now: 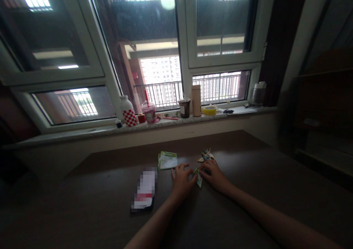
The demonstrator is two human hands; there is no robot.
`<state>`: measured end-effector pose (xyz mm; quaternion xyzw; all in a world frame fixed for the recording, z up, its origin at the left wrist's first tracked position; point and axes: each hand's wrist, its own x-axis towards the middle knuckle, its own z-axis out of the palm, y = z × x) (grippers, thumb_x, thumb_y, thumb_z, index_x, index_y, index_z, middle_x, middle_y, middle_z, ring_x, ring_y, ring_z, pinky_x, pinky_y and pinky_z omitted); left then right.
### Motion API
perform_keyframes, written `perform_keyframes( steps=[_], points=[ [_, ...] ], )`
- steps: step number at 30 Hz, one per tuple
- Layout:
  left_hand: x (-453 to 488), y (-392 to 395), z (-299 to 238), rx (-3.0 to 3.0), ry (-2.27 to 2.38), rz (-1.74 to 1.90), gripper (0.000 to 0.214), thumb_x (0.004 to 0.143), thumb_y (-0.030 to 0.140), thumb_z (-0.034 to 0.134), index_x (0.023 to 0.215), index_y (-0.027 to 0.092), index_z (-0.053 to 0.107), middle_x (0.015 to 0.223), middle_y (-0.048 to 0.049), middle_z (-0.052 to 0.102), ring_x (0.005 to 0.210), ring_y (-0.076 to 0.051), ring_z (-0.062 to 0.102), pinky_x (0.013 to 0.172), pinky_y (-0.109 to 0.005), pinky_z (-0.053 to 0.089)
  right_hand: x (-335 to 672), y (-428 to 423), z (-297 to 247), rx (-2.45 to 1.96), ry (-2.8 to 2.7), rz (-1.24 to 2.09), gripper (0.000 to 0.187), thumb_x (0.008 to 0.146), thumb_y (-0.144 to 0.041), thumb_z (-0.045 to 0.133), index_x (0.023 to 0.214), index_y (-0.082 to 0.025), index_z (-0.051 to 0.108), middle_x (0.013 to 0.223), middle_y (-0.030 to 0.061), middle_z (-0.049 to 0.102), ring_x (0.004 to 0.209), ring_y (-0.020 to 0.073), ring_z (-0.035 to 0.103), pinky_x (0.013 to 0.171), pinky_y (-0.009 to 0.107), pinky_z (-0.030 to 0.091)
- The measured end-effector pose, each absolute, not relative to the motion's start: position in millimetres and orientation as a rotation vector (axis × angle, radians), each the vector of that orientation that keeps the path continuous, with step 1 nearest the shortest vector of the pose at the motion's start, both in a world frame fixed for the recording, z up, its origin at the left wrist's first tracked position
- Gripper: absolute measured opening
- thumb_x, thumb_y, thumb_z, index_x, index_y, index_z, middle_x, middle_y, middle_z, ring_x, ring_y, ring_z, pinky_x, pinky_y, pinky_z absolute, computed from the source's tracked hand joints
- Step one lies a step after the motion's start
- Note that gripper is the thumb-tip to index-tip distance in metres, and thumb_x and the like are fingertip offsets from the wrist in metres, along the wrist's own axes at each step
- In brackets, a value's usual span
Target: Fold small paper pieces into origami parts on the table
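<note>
Between my two hands, on the dark table, lies a small folded piece of green and white paper (199,181). My left hand (182,177) pinches its left side with thumb and forefinger, the other fingers resting curled on the table. From the right, my right hand (211,173) grips its upper edge with bent fingers, which partly cover it. Just beyond my right hand sits a spiky folded paper piece (206,155) in mixed colours. A small stack of green and white printed sheets (168,161) lies beyond my left hand.
A phone-shaped object (145,188), its surface pixelated, lies left of my left arm. Along the windowsill stand a checkered bottle (128,113), a pink drink cup (149,112), a dark drink cup (184,108), a tan flask (196,101), yellow tape (209,111) and black scissors (228,111).
</note>
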<state>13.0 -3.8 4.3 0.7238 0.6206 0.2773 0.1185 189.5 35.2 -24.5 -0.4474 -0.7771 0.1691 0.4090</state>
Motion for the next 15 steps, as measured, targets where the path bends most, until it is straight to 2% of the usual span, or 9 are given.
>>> perform_keyframes(
  steps=[6, 15],
  points=[
    [13.4, -3.9, 6.9, 2.100, 1.785, 0.931, 0.013, 0.081, 0.035, 0.067, 0.074, 0.027, 0.074, 0.123, -0.0030, 0.062, 0.124, -0.027, 0.046, 0.112, -0.055, 0.025, 190.8, 35.2, -22.3, -1.085, -1.942, 0.459, 0.016, 0.085, -0.037, 0.062, 0.086, -0.023, 0.069, 0.101, 0.0083, 0.064, 0.108, 0.0257, 0.053, 0.099, 0.044, 0.039],
    [13.3, -4.6, 8.7, 2.121, 1.758, 0.872, 0.014, 0.081, 0.035, 0.067, 0.074, 0.027, 0.077, 0.127, -0.0034, 0.061, 0.127, -0.028, 0.043, 0.113, -0.057, 0.021, 191.0, 33.9, -19.5, -1.042, -1.924, 0.520, 0.018, 0.086, -0.038, 0.060, 0.087, -0.022, 0.068, 0.103, 0.0085, 0.062, 0.108, 0.0256, 0.053, 0.100, 0.044, 0.040]
  ],
)
